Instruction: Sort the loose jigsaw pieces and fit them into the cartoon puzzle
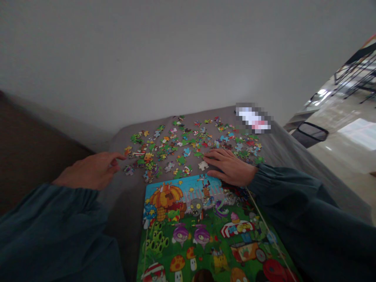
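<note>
Many small colourful jigsaw pieces [181, 159] lie scattered over a grey cloth. My left hand [91, 168] hovers at the left edge of the spread, its index finger stretched toward the nearest pieces and nothing held in it. Palm down, my right hand [230, 165] rests with fingers extended at the near side of the pieces, over the top edge of a picture board [199, 235]. Beside its fingertips is a pale, blank-faced jigsaw piece [203, 165]. Cartoon plants, mushrooms and a pumpkin cover the board, which lies closest to me.
The grey-covered table [296, 156] meets a plain wall [164, 58] at the back. A blurred-out bright object [253, 119] lies at the far right corner. Beyond the table on the right are a dark-framed chair [313, 132] and a shiny floor [349, 156].
</note>
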Demonstrator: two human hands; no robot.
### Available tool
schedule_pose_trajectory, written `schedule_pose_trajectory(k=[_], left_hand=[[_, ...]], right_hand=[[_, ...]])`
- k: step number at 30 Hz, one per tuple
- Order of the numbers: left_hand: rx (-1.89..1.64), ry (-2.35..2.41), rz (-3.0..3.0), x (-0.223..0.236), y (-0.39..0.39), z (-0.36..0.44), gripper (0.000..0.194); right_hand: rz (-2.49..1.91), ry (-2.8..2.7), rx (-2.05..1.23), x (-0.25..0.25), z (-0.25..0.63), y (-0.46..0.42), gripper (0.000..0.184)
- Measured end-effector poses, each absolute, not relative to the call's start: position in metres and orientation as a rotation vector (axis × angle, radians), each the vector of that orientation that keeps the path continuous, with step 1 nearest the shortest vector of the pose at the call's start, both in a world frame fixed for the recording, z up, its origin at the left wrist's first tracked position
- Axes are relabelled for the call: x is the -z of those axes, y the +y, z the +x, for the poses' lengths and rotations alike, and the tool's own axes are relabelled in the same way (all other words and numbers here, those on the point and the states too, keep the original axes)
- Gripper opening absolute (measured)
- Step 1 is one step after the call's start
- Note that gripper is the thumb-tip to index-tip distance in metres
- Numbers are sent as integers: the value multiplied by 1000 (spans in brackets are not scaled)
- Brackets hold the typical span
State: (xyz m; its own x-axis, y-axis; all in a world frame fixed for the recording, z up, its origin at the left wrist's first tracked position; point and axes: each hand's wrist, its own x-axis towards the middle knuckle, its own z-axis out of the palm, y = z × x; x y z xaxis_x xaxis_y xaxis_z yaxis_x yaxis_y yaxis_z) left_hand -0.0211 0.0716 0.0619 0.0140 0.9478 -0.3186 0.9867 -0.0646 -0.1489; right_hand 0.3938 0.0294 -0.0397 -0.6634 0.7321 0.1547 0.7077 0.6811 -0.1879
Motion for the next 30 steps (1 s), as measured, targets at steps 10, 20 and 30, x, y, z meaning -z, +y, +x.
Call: schedule_pose_trajectory(k=[10,20,30], left_hand=[[495,2184,2030,-71,72,-14,53],[145,2177,2378,-43,99,-15,59],[306,2012,2302,8,111,-35,60]], right_hand=[[-1123,-2677,-275,37,396,35,50],[-1171,-2572,-287,40,391,32,46],[-1177,-2473,-271,39,386,37,35]])
